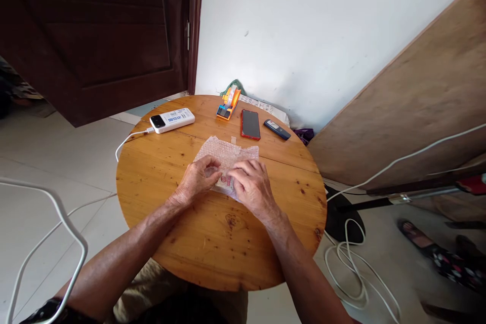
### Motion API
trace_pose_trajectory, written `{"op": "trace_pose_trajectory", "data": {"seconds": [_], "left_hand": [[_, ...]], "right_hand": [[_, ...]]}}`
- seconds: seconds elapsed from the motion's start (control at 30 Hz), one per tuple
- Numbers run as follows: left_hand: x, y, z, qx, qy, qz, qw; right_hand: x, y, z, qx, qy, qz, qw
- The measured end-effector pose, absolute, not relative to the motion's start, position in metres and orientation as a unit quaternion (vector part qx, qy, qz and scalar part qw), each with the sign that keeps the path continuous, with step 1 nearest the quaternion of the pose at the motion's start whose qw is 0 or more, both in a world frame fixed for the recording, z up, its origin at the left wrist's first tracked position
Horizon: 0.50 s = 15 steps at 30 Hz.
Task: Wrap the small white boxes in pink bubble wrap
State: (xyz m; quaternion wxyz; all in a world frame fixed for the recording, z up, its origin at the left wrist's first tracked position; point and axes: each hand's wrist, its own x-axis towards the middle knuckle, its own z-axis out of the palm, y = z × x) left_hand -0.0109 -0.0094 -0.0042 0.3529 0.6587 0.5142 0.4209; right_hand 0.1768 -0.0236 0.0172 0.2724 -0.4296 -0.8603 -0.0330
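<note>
A sheet of bubble wrap [218, 150] lies on the round wooden table [228, 253], and a small flat item with red printing [227, 181] shows at the wrap's near part, between the two hands. The left hand [198, 177] is over the wrap's near left side, its thumb and forefinger curved with a gap between their tips. The right hand [252, 185] covers the near right side, fingers bent down toward the printed item. I cannot tell whether either hand is pinching the film or only resting on it.

Judging from this, the handling is best done with light, even fingertip pressure: one hand steadying the item so it doesn't slide, the other smoothing the film close without popping bubbles or letting the edges spring up. What looks like a short strip of tape [233, 139] is at the wrap's far edge; that corner is best kept uncreased so it doesn't stick where it shouldn't.

Beyond the wrap stands an orange tape dispenser [228, 104], with a red-cased smartphone [250, 125] to the wrap's far right and a dark blue handheld device [277, 129] farther right. A white power bank [172, 120] with a cable plugged in lies to the wrap's far left, well out of the fingers' way
</note>
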Motion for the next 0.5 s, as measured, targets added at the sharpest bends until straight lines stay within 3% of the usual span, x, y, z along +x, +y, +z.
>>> {"op": "trace_pose_trajectory", "data": {"seconds": [0.5], "left_hand": [[-0.029,-0.007,0.005,0.641,0.541,0.397,0.373]], "right_hand": [[0.166,-0.038,0.032,-0.435,-0.886,-0.072,0.142]]}}
